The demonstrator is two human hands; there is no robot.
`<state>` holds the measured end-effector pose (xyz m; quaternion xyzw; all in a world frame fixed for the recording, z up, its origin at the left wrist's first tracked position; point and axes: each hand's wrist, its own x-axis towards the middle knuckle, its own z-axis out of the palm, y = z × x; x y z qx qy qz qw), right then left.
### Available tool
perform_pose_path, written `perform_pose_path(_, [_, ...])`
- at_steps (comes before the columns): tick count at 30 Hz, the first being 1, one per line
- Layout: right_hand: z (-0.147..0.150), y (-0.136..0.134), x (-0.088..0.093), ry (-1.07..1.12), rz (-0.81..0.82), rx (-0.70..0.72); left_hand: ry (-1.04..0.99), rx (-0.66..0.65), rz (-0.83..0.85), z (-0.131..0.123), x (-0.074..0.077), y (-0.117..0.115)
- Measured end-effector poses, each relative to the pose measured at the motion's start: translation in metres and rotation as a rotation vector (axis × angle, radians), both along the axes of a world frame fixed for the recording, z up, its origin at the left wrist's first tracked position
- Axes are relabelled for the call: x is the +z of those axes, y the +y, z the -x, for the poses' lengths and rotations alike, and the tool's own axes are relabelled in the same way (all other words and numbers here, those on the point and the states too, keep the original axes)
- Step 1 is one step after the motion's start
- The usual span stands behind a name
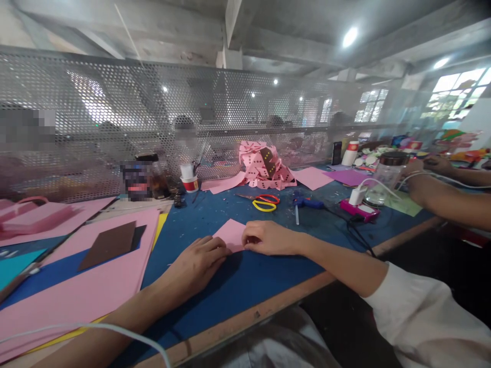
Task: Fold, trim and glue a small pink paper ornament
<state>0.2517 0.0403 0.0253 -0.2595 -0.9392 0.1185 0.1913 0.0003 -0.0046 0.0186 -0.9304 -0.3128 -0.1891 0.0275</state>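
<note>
Pink paper (231,234) is laid on the blue table (245,286), near centre, touched by the curled left hand (203,258) and right hand (270,237), whether pinched cannot be told, the work seemingly unfinished.

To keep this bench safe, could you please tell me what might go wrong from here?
The scissors lie just beyond the right hand, so a forward reach could mean a cut. A black cord runs toward the table edge near the right arm and might get snagged. The small pink paper, between right and left hand, could crease or slip.
</note>
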Motion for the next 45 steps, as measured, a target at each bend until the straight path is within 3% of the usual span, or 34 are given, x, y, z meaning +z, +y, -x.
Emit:
perform_pose_path(9, [0.0,-0.001,-0.001,0.016,0.014,-0.013,-0.019,-0.024,0.061,0.013,0.0,0.003])
perform_pose_path(18, [-0.001,-0.002,-0.001,0.027,0.043,-0.016,0.072,-0.007,-0.039,0.023,0.004,0.001])
perform_pose_path(29, [-0.002,0.0,-0.003,0.037,0.041,-0.004,0.174,0.067,-0.036,0.035,0.015,-0.003])
perform_pose_path(45, [-0.002,0.003,-0.006,0.049,0.068,-0.004,0.156,0.119,-0.084,0.073,0.007,-0.015])
